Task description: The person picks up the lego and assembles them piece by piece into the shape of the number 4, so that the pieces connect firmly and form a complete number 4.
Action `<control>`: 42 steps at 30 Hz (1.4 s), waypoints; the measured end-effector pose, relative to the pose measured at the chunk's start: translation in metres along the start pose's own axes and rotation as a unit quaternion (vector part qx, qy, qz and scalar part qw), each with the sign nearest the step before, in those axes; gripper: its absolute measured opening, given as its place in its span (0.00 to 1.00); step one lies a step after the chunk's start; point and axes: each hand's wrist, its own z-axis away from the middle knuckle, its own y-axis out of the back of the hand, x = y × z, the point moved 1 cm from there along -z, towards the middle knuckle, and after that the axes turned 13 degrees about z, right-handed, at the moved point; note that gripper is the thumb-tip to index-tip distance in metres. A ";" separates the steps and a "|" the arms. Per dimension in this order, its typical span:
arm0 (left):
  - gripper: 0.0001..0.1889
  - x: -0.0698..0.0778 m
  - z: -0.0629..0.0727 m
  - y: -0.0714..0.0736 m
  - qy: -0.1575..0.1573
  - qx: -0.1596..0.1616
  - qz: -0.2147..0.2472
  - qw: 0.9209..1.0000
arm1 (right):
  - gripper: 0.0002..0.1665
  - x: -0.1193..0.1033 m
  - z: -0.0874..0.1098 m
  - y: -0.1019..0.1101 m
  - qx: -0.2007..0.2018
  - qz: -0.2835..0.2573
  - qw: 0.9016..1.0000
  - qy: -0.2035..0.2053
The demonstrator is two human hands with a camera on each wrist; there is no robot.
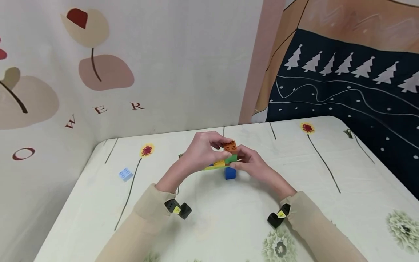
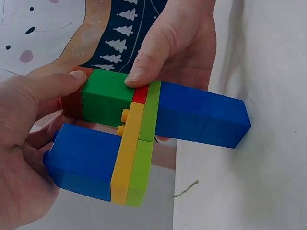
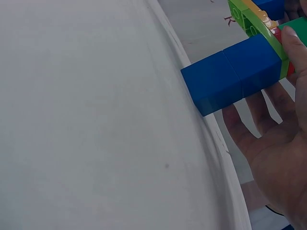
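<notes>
A toy-brick build stands over the table. Two blue bricks form its leg, under a lime layer. Above that come yellow bricks and a thin red brick. A green brick sits on top, capped by an orange-brown brick. Another blue brick rises from the yellow part. My left hand pinches the orange-brown brick between thumb and fingers. My right hand grips the build from the right, its thumb at the green and red bricks.
A light blue brick lies apart at the left of the table. The table is covered with a flower-print cloth. Printed curtains hang behind it, a dark one with trees at the right.
</notes>
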 end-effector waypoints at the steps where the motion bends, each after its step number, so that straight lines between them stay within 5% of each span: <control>1: 0.18 -0.001 0.001 0.001 0.001 0.000 0.001 1.000 | 0.17 0.000 0.000 -0.001 0.000 0.000 1.000 -0.001; 8: 0.20 -0.006 0.010 0.009 0.035 0.010 0.036 0.999 | 0.19 -0.001 -0.002 -0.002 -0.009 -0.001 1.000 -0.006; 18: 0.19 -0.007 0.030 0.030 0.091 0.067 0.072 0.991 | 0.19 -0.002 -0.002 -0.004 -0.006 -0.002 1.000 -0.016; 23: 0.17 -0.012 0.046 0.043 0.093 0.100 0.077 0.988 | 0.20 -0.003 -0.001 -0.004 0.003 -0.007 1.000 -0.029; 30: 0.17 -0.027 0.077 0.085 0.087 0.150 0.055 0.983 | 0.19 -0.004 0.002 -0.004 0.007 -0.006 0.999 -0.037; 34: 0.17 -0.036 0.101 0.107 0.085 0.177 -0.004 0.981 | 0.21 -0.005 0.003 -0.003 0.008 -0.002 0.999 -0.042; 38: 0.17 -0.048 0.127 0.121 0.087 0.208 -0.072 0.972 | 0.23 -0.006 0.005 -0.001 0.006 0.009 0.998 -0.054; 42: 0.17 -0.058 0.153 0.128 0.115 0.240 -0.085 0.960 | 0.25 -0.007 0.004 0.000 0.002 0.019 0.998 -0.056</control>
